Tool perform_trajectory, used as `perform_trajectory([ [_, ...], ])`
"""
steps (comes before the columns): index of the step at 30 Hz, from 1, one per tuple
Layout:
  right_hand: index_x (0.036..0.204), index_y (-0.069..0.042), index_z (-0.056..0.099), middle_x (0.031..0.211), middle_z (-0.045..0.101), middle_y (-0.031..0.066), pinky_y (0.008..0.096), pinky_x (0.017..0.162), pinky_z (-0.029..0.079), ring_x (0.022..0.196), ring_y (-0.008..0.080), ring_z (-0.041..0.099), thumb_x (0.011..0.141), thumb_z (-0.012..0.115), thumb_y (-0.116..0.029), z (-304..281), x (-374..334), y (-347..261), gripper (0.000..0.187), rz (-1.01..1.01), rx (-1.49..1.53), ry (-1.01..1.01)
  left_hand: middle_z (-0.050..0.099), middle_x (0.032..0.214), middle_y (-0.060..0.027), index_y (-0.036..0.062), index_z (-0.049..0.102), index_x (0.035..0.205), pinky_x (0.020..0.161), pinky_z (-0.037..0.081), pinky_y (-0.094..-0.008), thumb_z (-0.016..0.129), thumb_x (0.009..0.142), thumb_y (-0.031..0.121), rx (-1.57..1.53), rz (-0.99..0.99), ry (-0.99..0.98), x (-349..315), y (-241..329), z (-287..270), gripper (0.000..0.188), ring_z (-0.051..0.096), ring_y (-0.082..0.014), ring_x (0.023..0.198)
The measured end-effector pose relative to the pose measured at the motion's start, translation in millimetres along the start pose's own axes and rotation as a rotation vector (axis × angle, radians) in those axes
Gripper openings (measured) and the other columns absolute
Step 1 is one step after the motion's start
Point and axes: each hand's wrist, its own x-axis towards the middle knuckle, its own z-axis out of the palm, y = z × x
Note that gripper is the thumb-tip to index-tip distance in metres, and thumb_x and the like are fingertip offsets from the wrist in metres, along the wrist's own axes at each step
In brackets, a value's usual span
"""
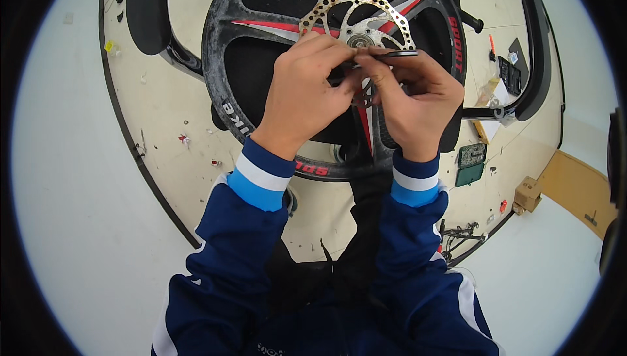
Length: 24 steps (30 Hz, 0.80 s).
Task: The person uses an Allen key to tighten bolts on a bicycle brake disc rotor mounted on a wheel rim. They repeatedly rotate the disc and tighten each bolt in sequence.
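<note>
A black bicycle wheel [219, 62] with red and white spokes lies flat before me across an office chair. A perforated brake disc [395, 19] sits on its middle, around the metal hub [360, 40]. My left hand [304, 88] is closed over the near left part of the disc, fingertips pinched beside the hub; what they grip is hidden. Against it, my right hand [421, 98] pinches a slim dark tool [401, 53] between thumb and fingers. The tool's outer end points right; its inner end is hidden by my fingertips, so I cannot tell its exact kind.
Black chair armrests [149, 10] flank the wheel. On the floor at right lie an open green case [470, 165], a black tool box [509, 75] and a small cardboard box [528, 194]. Black metal bicycle parts [464, 235] rest lower right. Small scraps dot the floor.
</note>
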Motion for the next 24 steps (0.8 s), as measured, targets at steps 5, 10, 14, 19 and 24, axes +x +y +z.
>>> perform_trajectory([
  [5,0.093,0.006,0.073,0.078,0.073,0.0075,0.0184,0.050,0.046,0.059,0.0056,0.062,0.081,0.080,0.003,9,1,1,0.014,-0.114,-0.082,-0.009,0.068,0.080,-0.0124,0.0007,0.073,0.092,0.058,0.051,-0.0309,0.073,0.068,-0.006,0.031,0.023,0.022,-2,-5,3,0.025,0.065,-0.0274,0.066],
  [10,0.093,0.006,0.071,0.084,0.073,0.0097,0.0223,0.064,0.053,0.071,0.0113,0.069,0.083,0.079,0.003,7,3,-2,0.013,-0.128,-0.096,-0.055,0.068,0.081,-0.0114,0.0011,0.074,0.094,0.059,0.050,-0.0299,0.074,0.070,-0.005,-0.034,-0.009,0.006,-3,-8,2,0.025,0.063,-0.0243,0.065],
  [14,0.100,0.006,0.069,0.094,0.075,0.0089,0.0244,0.080,0.053,0.085,0.0124,0.069,0.088,0.072,0.003,-5,7,-13,0.012,-0.111,0.146,0.073,0.068,0.081,-0.0080,0.0013,0.075,0.100,0.061,0.048,-0.0267,0.071,0.076,-0.005,-0.125,-0.088,-0.045,6,7,-12,0.025,0.061,-0.0182,0.066],
  [19,0.113,0.003,0.060,0.079,0.058,0.0014,0.0274,0.068,0.048,0.070,0.0115,0.056,0.097,0.056,0.001,-33,4,-24,0.016,0.135,-0.002,-0.139,0.067,0.080,-0.0078,0.0011,0.075,0.105,0.061,0.044,-0.0238,0.068,0.083,-0.002,-0.114,-0.025,0.007,4,1,-27,0.024,0.057,-0.0135,0.067],
  [24,0.120,0.003,0.056,0.076,0.049,0.0085,0.0311,0.063,0.045,0.065,0.0170,0.049,0.087,0.060,0.000,-36,-11,-16,0.033,0.187,-0.430,-0.390,0.067,0.072,-0.0048,0.0000,0.077,0.094,0.052,0.037,-0.0234,0.073,0.086,0.007,-0.121,-0.161,0.009,2,8,-25,0.011,0.049,-0.0086,0.056],
])
